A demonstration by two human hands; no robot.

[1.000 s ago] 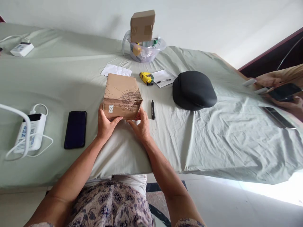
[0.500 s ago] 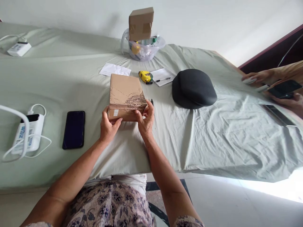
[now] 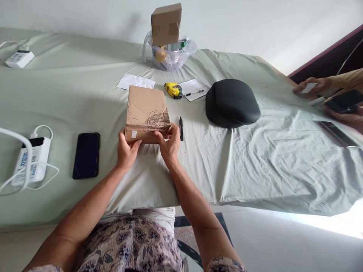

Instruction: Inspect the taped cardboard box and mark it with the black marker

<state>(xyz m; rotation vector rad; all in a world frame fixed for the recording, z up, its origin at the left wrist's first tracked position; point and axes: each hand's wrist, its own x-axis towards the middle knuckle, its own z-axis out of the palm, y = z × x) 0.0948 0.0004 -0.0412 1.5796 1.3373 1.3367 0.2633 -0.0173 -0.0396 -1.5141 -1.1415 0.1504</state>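
A brown cardboard box with black scribbles on its top right is held between both my hands. My left hand grips its near left corner, thumb along the front side beneath a small white patterned label. Around the near right corner, my right hand is closed, its thumb on the front edge. Some fingers of both hands are hidden by the box. Just right of my right hand lies a black marker. Behind the box are a yellow tape measure and a folded white paper.
A plastic basket carries another cardboard box at the back. A pen lies on paper left of a black case. Leftward are a phone and white power bank. Another person's hands are far right.
Both my hands and the box have shifted slightly left, and more of the marker shows. The view has also shifted slightly. At far right, the other person's upper hand has lifted a small white object.
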